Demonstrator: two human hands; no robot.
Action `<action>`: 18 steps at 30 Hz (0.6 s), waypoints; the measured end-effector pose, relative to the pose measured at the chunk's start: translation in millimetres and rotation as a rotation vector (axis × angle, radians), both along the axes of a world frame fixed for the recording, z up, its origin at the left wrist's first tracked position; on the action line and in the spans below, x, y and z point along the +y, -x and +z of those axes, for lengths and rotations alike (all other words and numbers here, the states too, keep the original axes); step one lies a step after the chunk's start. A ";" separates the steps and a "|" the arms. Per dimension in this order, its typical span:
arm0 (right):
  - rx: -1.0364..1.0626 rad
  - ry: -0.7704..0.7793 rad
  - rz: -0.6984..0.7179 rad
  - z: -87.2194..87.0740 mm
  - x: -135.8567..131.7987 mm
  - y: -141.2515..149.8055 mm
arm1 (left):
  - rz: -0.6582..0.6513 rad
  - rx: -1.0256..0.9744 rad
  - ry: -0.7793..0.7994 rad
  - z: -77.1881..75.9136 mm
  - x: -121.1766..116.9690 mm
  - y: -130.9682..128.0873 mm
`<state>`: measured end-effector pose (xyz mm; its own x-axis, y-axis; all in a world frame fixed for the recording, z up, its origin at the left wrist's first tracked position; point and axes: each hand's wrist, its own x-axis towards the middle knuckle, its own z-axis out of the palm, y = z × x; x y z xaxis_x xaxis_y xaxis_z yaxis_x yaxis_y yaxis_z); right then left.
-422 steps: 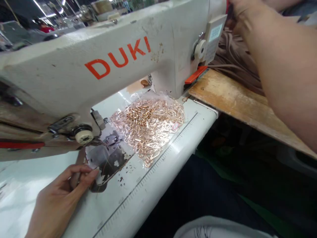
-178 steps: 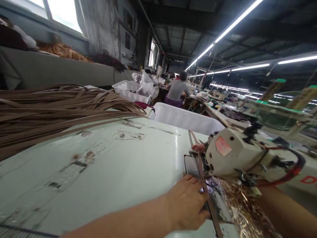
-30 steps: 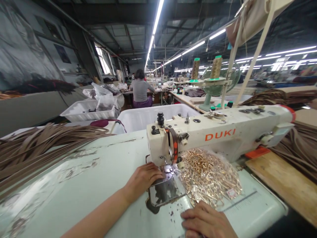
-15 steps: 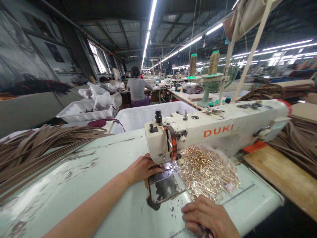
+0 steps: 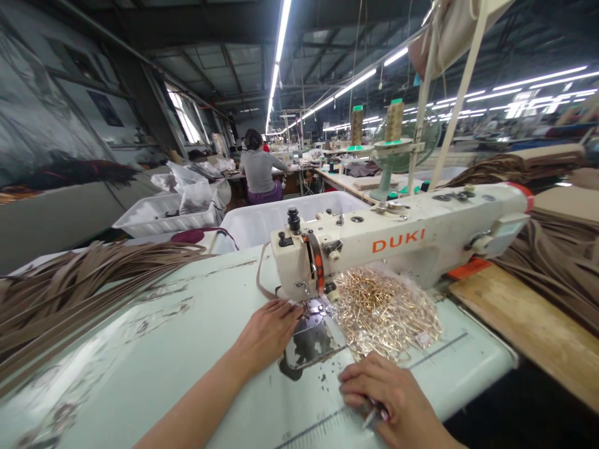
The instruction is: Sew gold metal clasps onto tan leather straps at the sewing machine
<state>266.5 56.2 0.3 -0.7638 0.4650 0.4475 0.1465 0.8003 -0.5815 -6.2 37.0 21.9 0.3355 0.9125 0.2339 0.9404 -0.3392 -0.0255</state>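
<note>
1. A heap of brown straps (image 5: pixel 79 280) is lying along the far left of the pale green counter (image 5: pixel 154 349), fanning toward its middle.
2. The left hand (image 5: pixel 266 330) is resting flat on the counter, fingers stretched out and close together, holding nothing, with the fingertips touching the edge of the metal needle plate (image 5: pixel 311 340) just beside the needle.
3. A thin brown strap (image 5: pixel 260 280) is looping out behind the head of the white sewing machine (image 5: pixel 397 240), just above that hand.
4. The sewing machine is standing across the middle of the counter, its needle end over the needle plate.
5. A clear bag of gold metal hooks (image 5: pixel 384 308) is lying under the machine's arm, touching the right side of the needle plate.
6. The right hand (image 5: pixel 390 396) is lying at the counter's near edge, just in front of the bag, fingers curled around a small tool with a pink tip (image 5: pixel 377 415); what kind of tool I cannot tell.
7. A wooden board (image 5: pixel 528 327) is sitting to the right, with more brown straps piled beyond it.
</note>
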 end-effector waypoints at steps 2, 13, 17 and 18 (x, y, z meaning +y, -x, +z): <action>-0.002 0.007 -0.017 -0.7 -1.4 -0.3 | 0.034 0.049 -0.002 1.0 -3.7 -4.9; -0.037 0.012 -0.036 3.0 -3.3 -0.5 | 0.198 0.211 0.105 11.9 -14.9 -33.2; -0.031 0.021 -0.043 3.5 -4.4 -0.9 | 0.226 0.201 0.187 27.8 -10.2 -34.3; -0.034 0.023 -0.043 3.3 -4.5 -1.2 | 0.226 0.186 0.211 32.4 -9.0 -31.6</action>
